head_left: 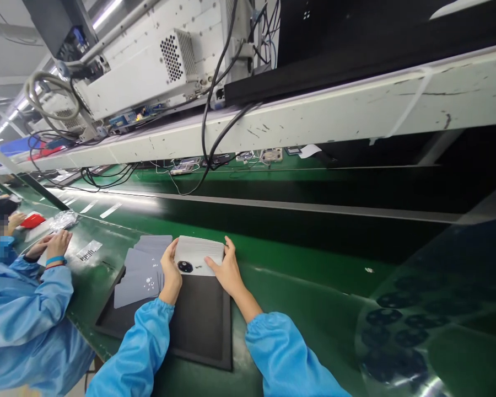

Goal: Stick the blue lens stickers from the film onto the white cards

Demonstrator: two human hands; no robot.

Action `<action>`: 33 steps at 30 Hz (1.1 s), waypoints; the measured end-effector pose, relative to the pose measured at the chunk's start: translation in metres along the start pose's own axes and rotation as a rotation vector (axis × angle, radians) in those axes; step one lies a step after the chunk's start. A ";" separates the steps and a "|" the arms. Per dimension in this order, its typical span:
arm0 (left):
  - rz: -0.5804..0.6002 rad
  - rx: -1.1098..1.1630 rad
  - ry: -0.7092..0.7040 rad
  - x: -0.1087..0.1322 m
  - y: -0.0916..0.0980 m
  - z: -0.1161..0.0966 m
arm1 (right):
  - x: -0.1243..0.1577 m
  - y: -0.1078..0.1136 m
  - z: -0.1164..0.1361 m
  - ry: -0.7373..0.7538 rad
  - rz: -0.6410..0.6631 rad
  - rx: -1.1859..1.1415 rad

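Note:
A stack of thin, pale phone back covers (pixel 200 249), the front one with a round black camera ring at its lower left, is held over the far part of a black tray (pixel 202 325). My left hand (pixel 172 277) is closed round the stack's left edge. On the right edge, my right hand (pixel 228 269) grips it with the thumb lying across the front face. Beside my left hand, grey sheets with small white marks (pixel 138 281) lie fanned and overlapping over the tray's left part.
Green bench surface (pixel 297 309) surrounds the tray. To the left sits a co-worker in a blue smock (pixel 28 314), hands over the bench near a printed label (pixel 89 250). A clear plastic sheet or bag with dark round shapes (pixel 413 331) stands at right. Cables (pixel 209 138) hang from the overhead shelf (pixel 314 116).

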State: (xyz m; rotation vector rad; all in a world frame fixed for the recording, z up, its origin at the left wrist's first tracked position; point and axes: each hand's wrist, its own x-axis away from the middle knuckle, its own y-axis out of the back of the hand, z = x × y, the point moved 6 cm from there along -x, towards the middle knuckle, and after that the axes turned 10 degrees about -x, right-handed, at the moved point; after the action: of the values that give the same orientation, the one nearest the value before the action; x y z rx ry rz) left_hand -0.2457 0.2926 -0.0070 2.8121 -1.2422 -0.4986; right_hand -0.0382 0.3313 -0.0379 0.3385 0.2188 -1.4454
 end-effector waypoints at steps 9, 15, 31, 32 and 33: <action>0.008 -0.203 0.049 -0.006 -0.005 0.001 | -0.003 0.003 0.003 0.041 0.007 0.031; -0.053 -0.365 0.073 0.007 0.001 -0.002 | -0.003 0.002 -0.001 0.043 0.009 0.102; -0.128 -0.511 -0.100 0.005 -0.010 -0.014 | -0.003 0.003 0.012 0.033 0.076 0.145; -0.121 -0.529 -0.112 0.005 -0.011 -0.015 | -0.004 0.004 0.012 0.033 0.071 0.154; -0.113 -0.547 -0.131 0.006 -0.012 -0.016 | -0.004 0.004 0.012 0.037 0.070 0.164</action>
State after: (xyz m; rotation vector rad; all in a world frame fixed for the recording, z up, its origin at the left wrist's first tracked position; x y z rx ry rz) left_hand -0.2285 0.2946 0.0046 2.4154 -0.8005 -0.8852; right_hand -0.0353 0.3316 -0.0249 0.5023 0.1177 -1.3913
